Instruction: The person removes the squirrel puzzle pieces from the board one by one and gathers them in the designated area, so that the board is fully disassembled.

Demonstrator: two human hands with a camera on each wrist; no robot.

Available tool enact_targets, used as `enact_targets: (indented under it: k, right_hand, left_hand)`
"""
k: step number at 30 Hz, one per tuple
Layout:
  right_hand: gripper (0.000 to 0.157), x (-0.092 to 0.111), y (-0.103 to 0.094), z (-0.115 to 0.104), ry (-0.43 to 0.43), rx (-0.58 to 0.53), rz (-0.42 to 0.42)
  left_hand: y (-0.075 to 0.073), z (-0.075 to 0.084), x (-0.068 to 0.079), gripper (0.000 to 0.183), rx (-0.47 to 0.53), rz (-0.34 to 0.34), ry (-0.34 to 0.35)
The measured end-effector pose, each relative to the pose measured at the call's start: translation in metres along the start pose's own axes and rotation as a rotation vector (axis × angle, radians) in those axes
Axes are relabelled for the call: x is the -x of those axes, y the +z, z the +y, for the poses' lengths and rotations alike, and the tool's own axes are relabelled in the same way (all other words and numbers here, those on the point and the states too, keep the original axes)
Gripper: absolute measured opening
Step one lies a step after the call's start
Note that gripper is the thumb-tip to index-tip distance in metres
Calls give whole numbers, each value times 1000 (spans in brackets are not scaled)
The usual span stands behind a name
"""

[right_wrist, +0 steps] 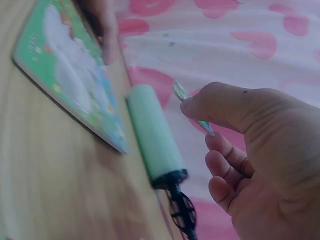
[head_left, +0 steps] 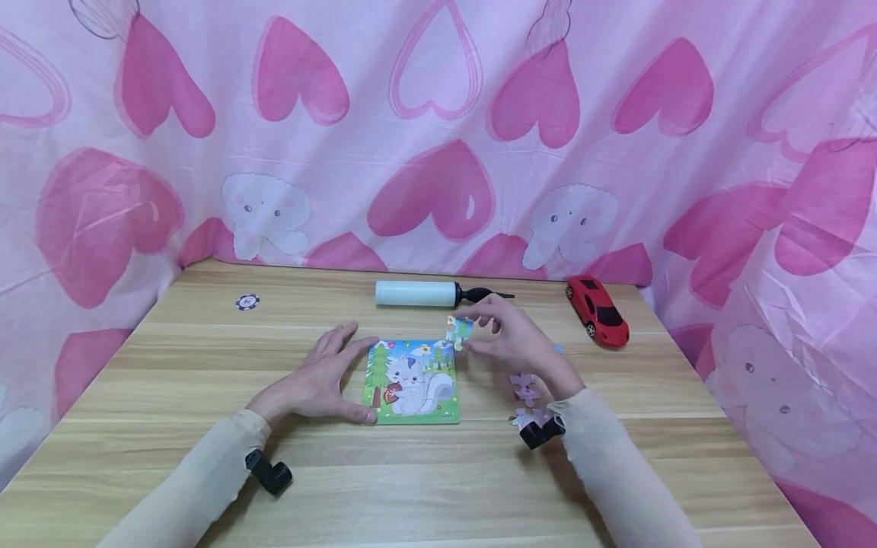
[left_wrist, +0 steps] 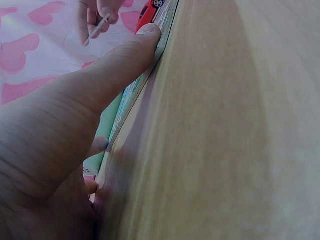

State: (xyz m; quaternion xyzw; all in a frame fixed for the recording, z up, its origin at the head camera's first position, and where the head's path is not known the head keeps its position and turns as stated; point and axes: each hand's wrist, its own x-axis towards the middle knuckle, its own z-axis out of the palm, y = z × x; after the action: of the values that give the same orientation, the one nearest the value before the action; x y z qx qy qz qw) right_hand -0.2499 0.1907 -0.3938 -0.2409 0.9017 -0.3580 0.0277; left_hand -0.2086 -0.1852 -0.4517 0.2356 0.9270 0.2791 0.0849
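Observation:
A flat square puzzle board (head_left: 411, 384) with a white squirrel picture lies on the table. My left hand (head_left: 318, 380) is spread at its left side, the thumb on the lower left edge and the forefinger at the upper left corner. In the left wrist view the thumb (left_wrist: 117, 70) lies along the board's rim. My right hand (head_left: 510, 335) pinches a jigsaw piece (head_left: 459, 331) between thumb and fingers, raised by the board's upper right corner. The right wrist view shows this piece (right_wrist: 179, 91) nearly edge-on, partly hidden by the thumb.
Several purple jigsaw pieces (head_left: 524, 392) lie right of the board, partly hidden by the right forearm. Behind the board is a pale hand pump (head_left: 416, 294) with a black end. A red toy car (head_left: 597, 312) stands back right, a poker chip (head_left: 247, 302) back left. Heart-patterned curtain (head_left: 432, 190) surrounds the table.

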Motion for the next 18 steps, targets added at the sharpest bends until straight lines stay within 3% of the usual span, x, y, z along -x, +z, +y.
enact_targets:
  k: [9, 18]
  right_hand:
    - [50, 6, -18, 17, 16, 22, 31]
    - [50, 7, -21, 29, 20, -1, -10]
  left_hand:
    - [-1, 0, 1, 134, 4, -6, -4]
    - [0, -2, 0, 134, 0, -5, 2]
